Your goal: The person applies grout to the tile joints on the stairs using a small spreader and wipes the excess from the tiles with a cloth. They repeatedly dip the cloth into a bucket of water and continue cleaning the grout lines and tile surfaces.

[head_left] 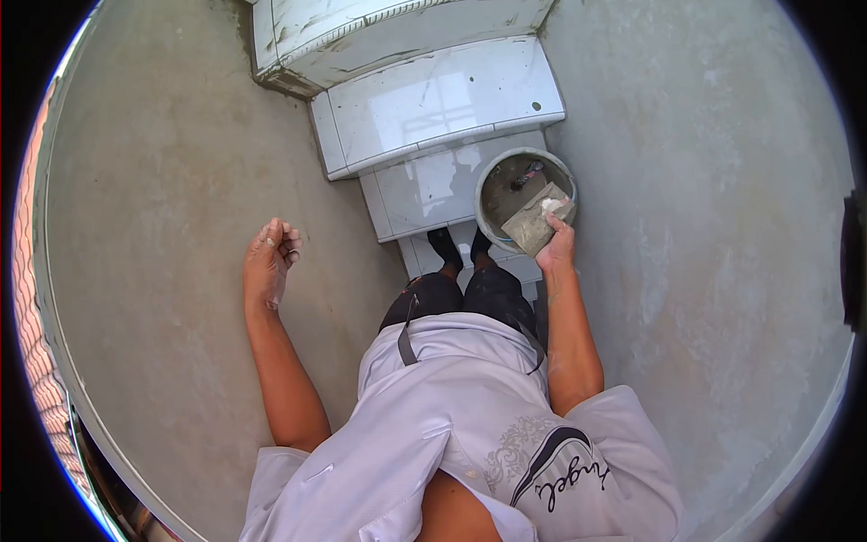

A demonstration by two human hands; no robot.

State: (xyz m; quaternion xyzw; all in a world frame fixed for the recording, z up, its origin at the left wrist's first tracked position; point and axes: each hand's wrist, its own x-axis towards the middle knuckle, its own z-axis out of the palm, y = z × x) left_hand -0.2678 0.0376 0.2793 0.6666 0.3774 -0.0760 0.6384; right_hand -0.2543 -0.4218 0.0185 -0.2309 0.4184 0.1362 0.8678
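Observation:
My right hand (557, 244) grips a flat, square, grey-stained piece (531, 224) with a whitish lump (551, 206) on it, over the near right part of a round bucket (481, 194). Inside the bucket lies grey, wet-looking material, with a dark-handled object (527, 175) resting near its far side. My left hand (275, 248) is raised at the left, away from the bucket, in front of the grey wall. Its fingers are curled together, whitish residue marks them, and whatever they may hold is hidden.
White glossy tiled steps (442, 99) rise ahead, the upper one smeared with grey along its edge. Grey plastered walls stand on the left (172, 199) and right (704, 208). My feet (445, 247) are on a lower tiled step beside the bucket.

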